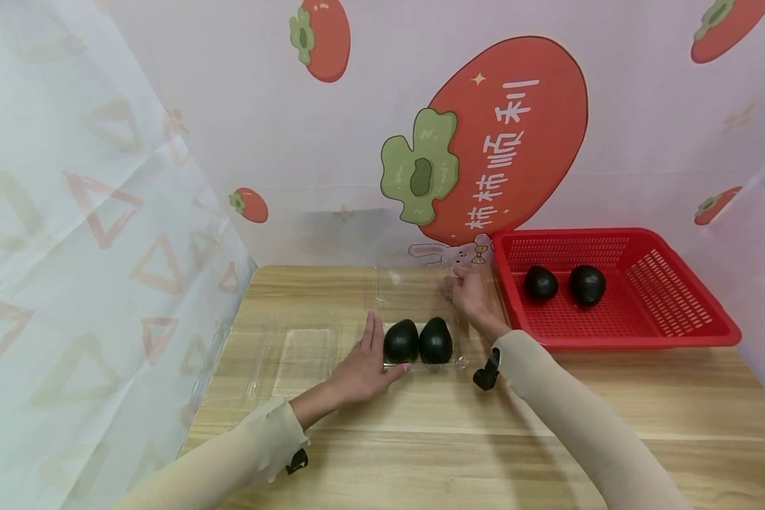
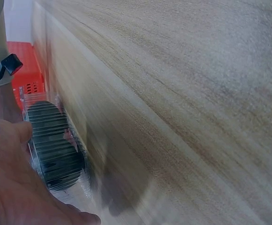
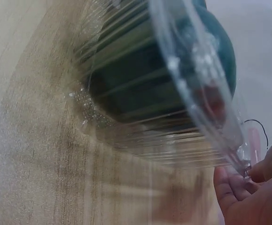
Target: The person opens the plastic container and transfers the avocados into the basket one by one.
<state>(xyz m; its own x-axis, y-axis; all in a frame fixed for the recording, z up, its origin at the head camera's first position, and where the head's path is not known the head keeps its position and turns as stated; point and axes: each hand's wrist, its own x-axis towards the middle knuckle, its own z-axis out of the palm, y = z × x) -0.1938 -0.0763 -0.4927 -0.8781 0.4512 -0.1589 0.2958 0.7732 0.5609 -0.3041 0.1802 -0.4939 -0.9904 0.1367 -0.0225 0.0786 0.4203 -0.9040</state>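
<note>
Two dark avocados, a left one and a right one, lie side by side in a clear plastic clamshell box on the table. My left hand rests along the box's left side, fingers straight, thumb stretched along the front. In the left wrist view, that hand is beside the ribbed box wall. My right hand pinches the right edge of the raised clear lid behind the avocados. The right wrist view shows thumb and fingers of this hand on the plastic rim.
A red plastic basket at the right holds two more avocados, one left of the other. Another clear plastic box stands open on the wooden table at the left. Printed sheets rise behind and beside the table.
</note>
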